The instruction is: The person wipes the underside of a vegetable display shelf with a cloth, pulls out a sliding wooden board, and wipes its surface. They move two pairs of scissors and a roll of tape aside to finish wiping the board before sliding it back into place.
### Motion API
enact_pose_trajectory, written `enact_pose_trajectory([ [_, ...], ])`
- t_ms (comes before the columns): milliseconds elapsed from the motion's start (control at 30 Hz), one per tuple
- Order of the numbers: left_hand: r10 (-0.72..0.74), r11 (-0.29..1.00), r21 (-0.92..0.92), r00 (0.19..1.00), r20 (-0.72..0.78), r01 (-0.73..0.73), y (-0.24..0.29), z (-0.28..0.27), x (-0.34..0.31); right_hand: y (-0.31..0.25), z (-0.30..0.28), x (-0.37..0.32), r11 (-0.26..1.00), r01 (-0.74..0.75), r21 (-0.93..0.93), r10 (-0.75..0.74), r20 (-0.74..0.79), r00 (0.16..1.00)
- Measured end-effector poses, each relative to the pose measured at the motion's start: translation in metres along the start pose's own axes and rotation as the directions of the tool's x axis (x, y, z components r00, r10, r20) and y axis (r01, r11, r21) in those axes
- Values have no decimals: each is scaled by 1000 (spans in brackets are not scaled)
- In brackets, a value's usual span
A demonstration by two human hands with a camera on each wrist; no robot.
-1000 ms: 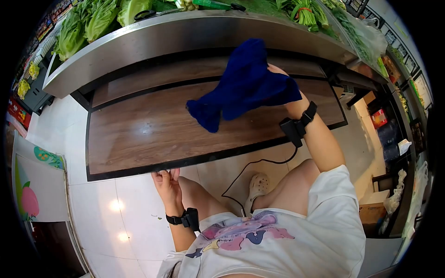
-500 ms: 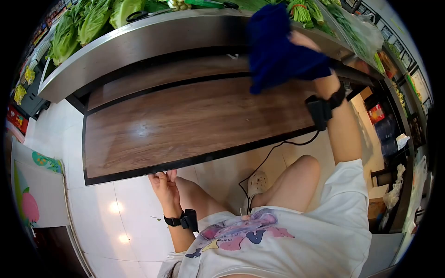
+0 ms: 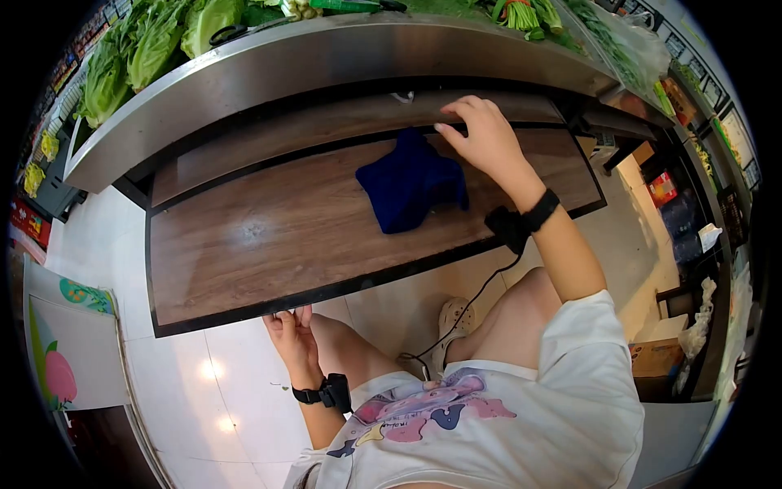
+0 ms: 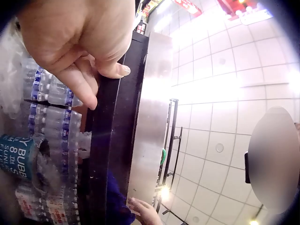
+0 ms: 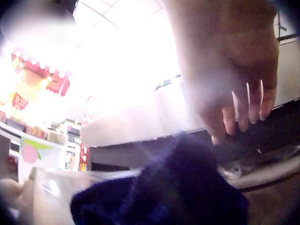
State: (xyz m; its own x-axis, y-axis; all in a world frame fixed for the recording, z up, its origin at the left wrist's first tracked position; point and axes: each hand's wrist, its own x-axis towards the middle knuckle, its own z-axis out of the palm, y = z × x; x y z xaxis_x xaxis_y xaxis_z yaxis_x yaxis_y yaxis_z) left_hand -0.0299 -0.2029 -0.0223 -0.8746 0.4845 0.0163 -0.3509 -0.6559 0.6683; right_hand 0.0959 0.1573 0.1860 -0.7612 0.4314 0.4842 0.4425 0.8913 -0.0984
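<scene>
A dark blue cloth (image 3: pixel 411 181) lies crumpled on the wood-patterned lower shelf (image 3: pixel 269 236), right of its middle. The right hand (image 3: pixel 485 138) hovers behind and to the right of it, fingers spread and holding nothing. In the right wrist view that hand's fingers point down past the cloth (image 5: pixel 164 187). At the shelf's front edge, the left hand (image 3: pixel 293 338) pinches the black frame (image 3: pixel 236 313). Seen from the left wrist, the thumb of the left hand (image 4: pixel 84 37) presses the black edge, with the other fingers bent beneath it.
A steel-fronted counter (image 3: pixel 326 65) with lettuce (image 3: pixel 163 45) and bundled greens (image 3: pixel 525 16) overhangs the shelf. Something small and white (image 3: pixel 403 97) lies on the rear board. Packs of bottled water (image 4: pixel 54 136) stand under the shelf. A black cable (image 3: pixel 472 306) hangs from the right wrist.
The right hand swung the cloth out to the right, then came back left and let it go on the shelf. The left hand stays at the front edge.
</scene>
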Motion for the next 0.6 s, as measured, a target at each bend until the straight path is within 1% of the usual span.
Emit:
enact_pose_trajectory([
  [67, 2, 1000, 9, 1000, -5, -2, 0, -1, -2, -24, -2, -3, 973, 176, 147, -168, -65, 984],
  [133, 2, 1000, 20, 1000, -15, -2, 0, 2, -2, -45, 14, -19, 948, 247, 201, -274, 116, 955],
  [167, 0, 1000, 23, 1000, -16, 1, 0, 2, -1, -48, 24, -29, 960, 239, 149, -271, 263, 926],
  [200, -3, 1000, 27, 1000, -19, 3, 1, 2, -2, -45, 36, -38, 967, 235, 103, -256, 333, 908],
  [267, -6, 1000, 24, 1000, -16, 6, 0, 2, -1, -43, 44, -51, 982, 185, 34, -187, 291, 938],
  [367, 1, 1000, 4, 1000, -8, -1, -1, 1, -3, -42, 39, -59, 1000, 18, 2, -18, 312, 950],
  [467, 4, 1000, -14, 1000, -4, -4, -3, -2, -3, -56, 47, -58, 997, 64, 37, -72, 298, 952],
  [500, 3, 1000, -14, 1000, -4, -3, -4, -3, -2, -71, 43, -52, 997, 78, 19, -80, 340, 937],
  [533, -1, 1000, -14, 1000, -6, 1, -4, -1, -2, -87, 45, -48, 994, 104, 16, -104, 339, 935],
  [600, -5, 1000, -24, 1000, -15, 4, -3, 0, -3, -115, 67, -40, 960, 251, 120, -275, 262, 925],
])
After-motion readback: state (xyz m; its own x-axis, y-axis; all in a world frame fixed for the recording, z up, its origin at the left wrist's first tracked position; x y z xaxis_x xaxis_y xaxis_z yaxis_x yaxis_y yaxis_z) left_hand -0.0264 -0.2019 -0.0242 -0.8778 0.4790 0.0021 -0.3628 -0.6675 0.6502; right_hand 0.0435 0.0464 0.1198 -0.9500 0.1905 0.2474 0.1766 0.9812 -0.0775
